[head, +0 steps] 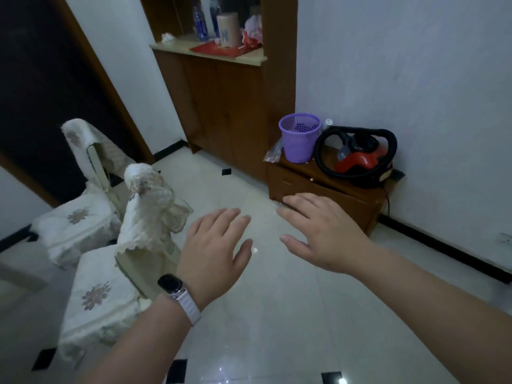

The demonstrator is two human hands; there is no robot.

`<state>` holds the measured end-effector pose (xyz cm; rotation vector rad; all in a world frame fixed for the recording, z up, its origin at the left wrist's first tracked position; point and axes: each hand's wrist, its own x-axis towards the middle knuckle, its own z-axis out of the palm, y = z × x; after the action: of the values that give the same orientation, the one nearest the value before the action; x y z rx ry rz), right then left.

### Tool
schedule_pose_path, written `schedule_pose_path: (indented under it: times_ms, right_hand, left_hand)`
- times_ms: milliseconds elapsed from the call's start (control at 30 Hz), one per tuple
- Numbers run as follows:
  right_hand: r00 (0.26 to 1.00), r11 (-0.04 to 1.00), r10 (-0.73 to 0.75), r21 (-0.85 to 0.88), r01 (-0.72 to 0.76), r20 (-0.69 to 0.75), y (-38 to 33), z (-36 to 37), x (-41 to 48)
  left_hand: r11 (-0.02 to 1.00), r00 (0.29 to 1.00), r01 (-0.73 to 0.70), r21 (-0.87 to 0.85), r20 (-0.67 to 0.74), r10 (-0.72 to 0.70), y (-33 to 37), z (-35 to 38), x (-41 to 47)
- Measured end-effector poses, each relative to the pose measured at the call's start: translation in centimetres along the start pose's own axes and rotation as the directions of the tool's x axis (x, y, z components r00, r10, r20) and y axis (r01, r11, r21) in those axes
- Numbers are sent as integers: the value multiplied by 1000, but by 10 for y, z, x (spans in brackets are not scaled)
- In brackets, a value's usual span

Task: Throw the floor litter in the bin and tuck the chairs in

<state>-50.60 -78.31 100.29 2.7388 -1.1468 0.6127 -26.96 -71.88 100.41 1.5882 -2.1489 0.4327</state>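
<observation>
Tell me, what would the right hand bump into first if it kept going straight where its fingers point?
Probably the front corner of the low brown wooden cabinet that holds the purple mesh bin; the right hand has its fingertips over that corner. Depth is unclear, so it might slip past it.

A red canister vacuum cleaner (361, 159) with a coiled black hose (320, 159) sits on a low brown wooden cabinet (318, 188) beside a tall brown wooden cupboard (224, 106).

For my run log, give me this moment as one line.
left hand open, empty | right hand open, empty | purple bin on low wooden cabinet beside red vacuum | near chair and far chair at left
</observation>
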Motion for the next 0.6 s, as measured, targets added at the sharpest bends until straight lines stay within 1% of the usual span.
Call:
schedule_pose_path:
  times_ms: [200,433,600]
  right_hand:
    - [998,996,-48,69,51,-41,39,31,63]
    - [993,989,-116,93,116,-4,75,78,148]
    - [995,998,-55,37,53,81,107,114,235]
  left_hand:
    - [997,998,55,45,22,-56,-41,31,42]
    - [997,997,79,20,3,-79,-103,89,103]
    - [998,999,49,-47,-13,-50,-176,149,172]
